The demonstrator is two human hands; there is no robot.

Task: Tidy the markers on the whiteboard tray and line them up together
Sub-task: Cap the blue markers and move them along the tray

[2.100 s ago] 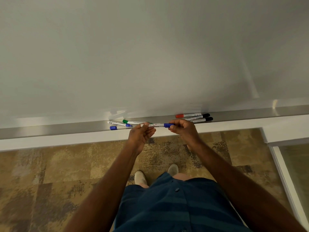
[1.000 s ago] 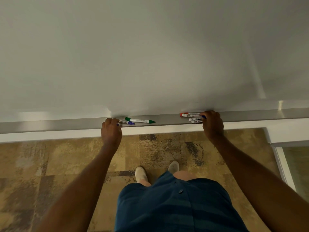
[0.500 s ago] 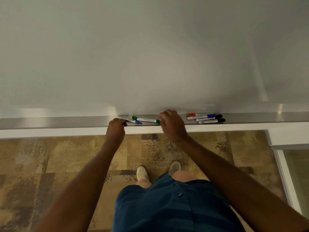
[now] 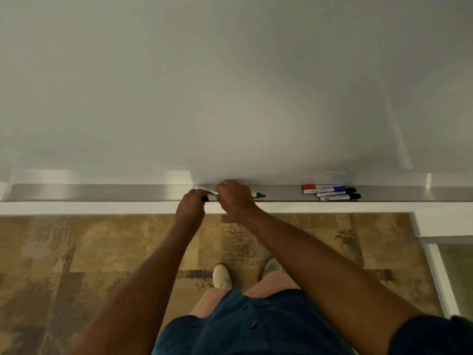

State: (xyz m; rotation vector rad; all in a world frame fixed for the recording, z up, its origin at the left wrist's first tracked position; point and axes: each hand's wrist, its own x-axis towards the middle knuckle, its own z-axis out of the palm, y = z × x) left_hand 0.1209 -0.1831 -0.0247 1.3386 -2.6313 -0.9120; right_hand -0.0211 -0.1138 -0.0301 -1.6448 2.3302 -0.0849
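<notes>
Along the whiteboard's foot runs a long grey metal tray. At its right lie several markers side by side: a red-capped one, a blue-capped one and two black-capped ones. My left hand is closed on a blue-capped marker at the tray's front edge. My right hand covers the green-capped marker, fingers curled over its body; only its green end shows. Another white marker peeks out between the hands.
The white whiteboard fills the upper view. Below the tray is a white ledge, then brown patterned carpet with my shoes. A white frame with glass stands at the right.
My right hand has slid left from the right-hand group onto the green-capped marker. My left hand stays on the blue-capped marker. The view has shifted left.
</notes>
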